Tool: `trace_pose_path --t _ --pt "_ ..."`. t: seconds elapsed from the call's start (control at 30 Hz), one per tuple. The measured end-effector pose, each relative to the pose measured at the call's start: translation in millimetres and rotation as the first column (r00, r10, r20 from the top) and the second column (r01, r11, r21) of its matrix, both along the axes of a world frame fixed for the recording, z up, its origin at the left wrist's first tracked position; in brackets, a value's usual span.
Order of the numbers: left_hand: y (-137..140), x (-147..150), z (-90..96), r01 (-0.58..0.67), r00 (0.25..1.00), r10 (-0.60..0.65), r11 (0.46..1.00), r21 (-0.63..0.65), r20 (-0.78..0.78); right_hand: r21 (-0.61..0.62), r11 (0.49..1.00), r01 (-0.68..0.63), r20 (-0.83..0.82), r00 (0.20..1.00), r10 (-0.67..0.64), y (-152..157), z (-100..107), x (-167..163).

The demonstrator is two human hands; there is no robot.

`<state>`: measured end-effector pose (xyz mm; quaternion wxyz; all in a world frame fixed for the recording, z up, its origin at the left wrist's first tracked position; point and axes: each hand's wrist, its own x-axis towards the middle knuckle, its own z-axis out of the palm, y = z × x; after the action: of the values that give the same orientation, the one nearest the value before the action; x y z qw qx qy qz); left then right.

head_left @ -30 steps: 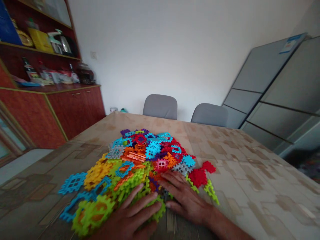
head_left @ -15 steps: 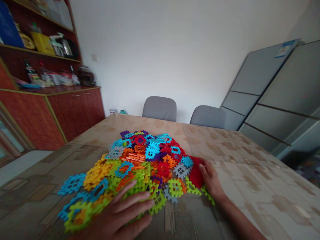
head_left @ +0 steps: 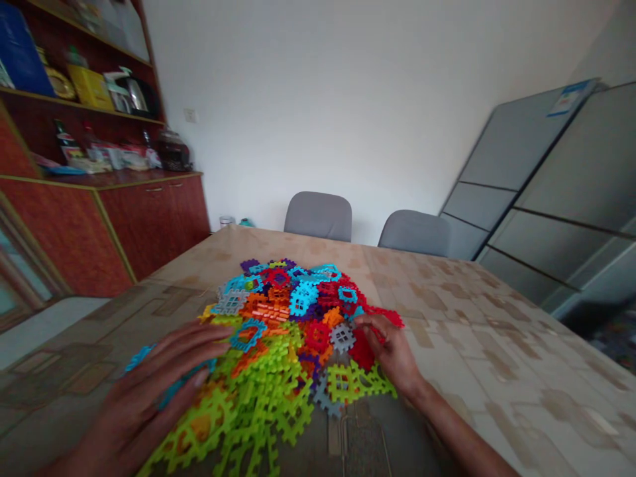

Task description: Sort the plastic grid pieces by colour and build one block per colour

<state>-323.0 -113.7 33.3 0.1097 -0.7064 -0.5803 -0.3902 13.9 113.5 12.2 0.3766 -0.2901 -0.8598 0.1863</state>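
Note:
A heap of plastic interlocking building pieces (head_left: 303, 298) in many colours lies on the table in front of me. My left hand (head_left: 149, 391) is spread flat over the heap's left side, fingers stretched, covering blue pieces (head_left: 183, 384). Green pieces (head_left: 258, 384) are fanned out beside it toward the near edge. On the right, my right hand (head_left: 395, 354) rests with bent fingers against red pieces (head_left: 364, 349), thumb apart from the index finger. A grey square piece (head_left: 342, 338) and joined green pieces (head_left: 358, 383) are close to that hand.
The heap sits on a patterned table (head_left: 477, 331). Two grey chairs (head_left: 318, 215) stand at its far side by the wall. A red-brown cabinet (head_left: 154, 218) with bottles and a kettle (head_left: 136, 94) is at left, a grey refrigerator (head_left: 517, 146) at right.
My right hand has moved left, pushing red and green pieces inward. My left hand has swung left; the green pieces at the near side are now uncovered and spread out.

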Motion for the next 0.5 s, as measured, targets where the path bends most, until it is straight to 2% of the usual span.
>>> trace_pose_path --t 0.07,0.13,0.17,0.23,0.37,0.5 --pt "-14.7 -12.2 -22.4 -0.163 0.982 0.17 0.983 -0.084 0.081 0.019 0.996 -0.084 0.061 0.995 0.083 -10.7 6.2 -9.3" --pt "-26.6 -17.8 -43.3 -0.251 0.954 0.271 0.955 -0.155 0.128 0.039 0.989 -0.145 0.124 0.982 0.14 -20.3 8.8 -23.7" --pt "-29.7 -18.6 -51.1 -0.264 0.948 0.29 0.947 -0.183 0.133 0.049 0.985 -0.163 0.157 0.976 0.154 -23.9 9.2 -31.8" --pt "-28.7 -16.8 -59.6 -0.226 0.964 0.251 0.949 -0.221 0.089 0.066 0.982 -0.177 0.222 0.962 0.158 -28.1 9.3 -47.3" --pt "-6.6 -3.9 -55.4 -0.102 0.995 0.097 0.968 -0.227 -0.034 0.087 0.983 -0.163 0.331 0.935 0.126 -28.3 11.2 -69.3" --pt "7.6 8.9 -41.5 -0.081 0.997 0.081 0.979 -0.185 -0.004 0.099 0.982 -0.163 0.37 0.922 0.116 -26.4 15.4 -75.2"
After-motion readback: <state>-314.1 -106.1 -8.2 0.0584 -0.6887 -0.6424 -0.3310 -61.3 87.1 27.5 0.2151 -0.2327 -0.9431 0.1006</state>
